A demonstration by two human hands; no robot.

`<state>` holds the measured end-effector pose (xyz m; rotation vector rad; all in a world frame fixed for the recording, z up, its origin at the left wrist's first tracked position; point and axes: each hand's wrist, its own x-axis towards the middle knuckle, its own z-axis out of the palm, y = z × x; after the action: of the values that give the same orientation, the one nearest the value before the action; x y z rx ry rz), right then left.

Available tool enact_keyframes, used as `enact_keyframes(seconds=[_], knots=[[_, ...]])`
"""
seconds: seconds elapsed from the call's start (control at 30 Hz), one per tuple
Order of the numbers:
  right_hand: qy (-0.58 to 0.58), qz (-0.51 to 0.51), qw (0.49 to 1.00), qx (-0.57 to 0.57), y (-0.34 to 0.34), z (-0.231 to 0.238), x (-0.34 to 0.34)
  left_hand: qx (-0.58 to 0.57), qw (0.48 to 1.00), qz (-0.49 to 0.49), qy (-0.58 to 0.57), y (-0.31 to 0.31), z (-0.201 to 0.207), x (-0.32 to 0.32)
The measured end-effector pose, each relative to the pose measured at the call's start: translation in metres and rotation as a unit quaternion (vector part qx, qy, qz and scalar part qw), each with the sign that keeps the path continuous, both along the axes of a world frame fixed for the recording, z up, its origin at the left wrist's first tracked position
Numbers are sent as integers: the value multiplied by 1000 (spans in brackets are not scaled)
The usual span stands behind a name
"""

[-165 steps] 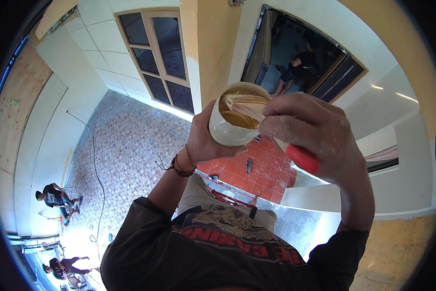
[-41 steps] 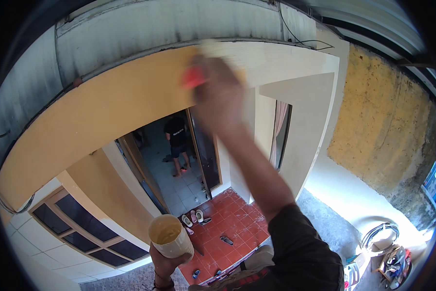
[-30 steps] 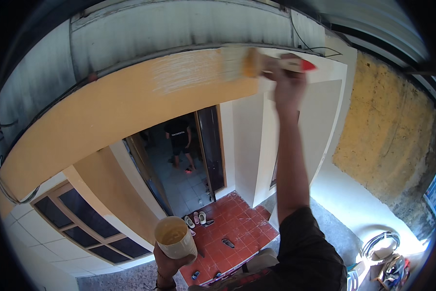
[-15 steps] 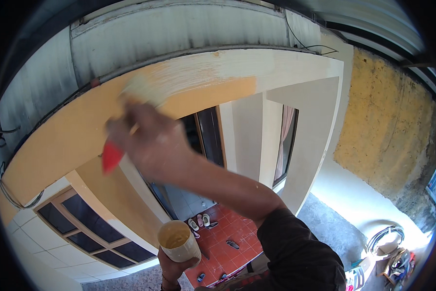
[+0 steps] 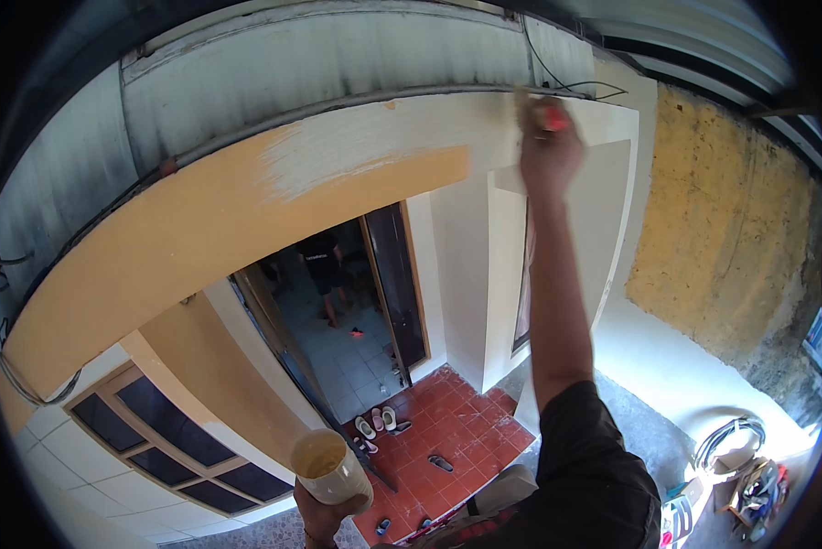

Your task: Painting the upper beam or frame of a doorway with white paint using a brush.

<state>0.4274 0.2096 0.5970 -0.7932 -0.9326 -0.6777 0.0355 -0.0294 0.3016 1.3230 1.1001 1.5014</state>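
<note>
High on the right, my right hand is closed round a paintbrush with a red handle. Its blurred bristles are against the upper edge of the painted beam, just below a thin pipe. The beam shows fresh off-white paint on its right part and orange-tan on its left, with streaky brush marks between them. At the lower middle, my left hand grips a pale plastic paint pot from the side. The pot is tilted a little and has cream paint smeared inside.
Below, an open doorway shows a person in dark clothes indoors. Shoes lie on red floor tiles. Loose cables hang at the left. A coiled hose and piled items stand at the lower right.
My right hand has swung the brush far right along the beam, from the orange part to the off-white end. The doorway it covered now shows. My left hand holds the pot nearly still.
</note>
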Motion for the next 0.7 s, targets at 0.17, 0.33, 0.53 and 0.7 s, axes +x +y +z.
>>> enact_keyframes(seconds=[0.17, 0.33, 0.53, 0.7], knots=[[-241, -49, 969, -1, -53, -30, -206, -6, 1000, 25, 2, -5, 1, 0], [-364, 219, 904, 33, -123, -39, -280, 1, 1000, 3, 7, -2, 6, 4], [-70, 683, 726, 35, -41, -17, -154, -2, 1000, 19, 4, -12, 7, -1], [69, 324, 942, 60, 3, -14, 6, 0, 1000, 19, 21, -14, 7, -5]])
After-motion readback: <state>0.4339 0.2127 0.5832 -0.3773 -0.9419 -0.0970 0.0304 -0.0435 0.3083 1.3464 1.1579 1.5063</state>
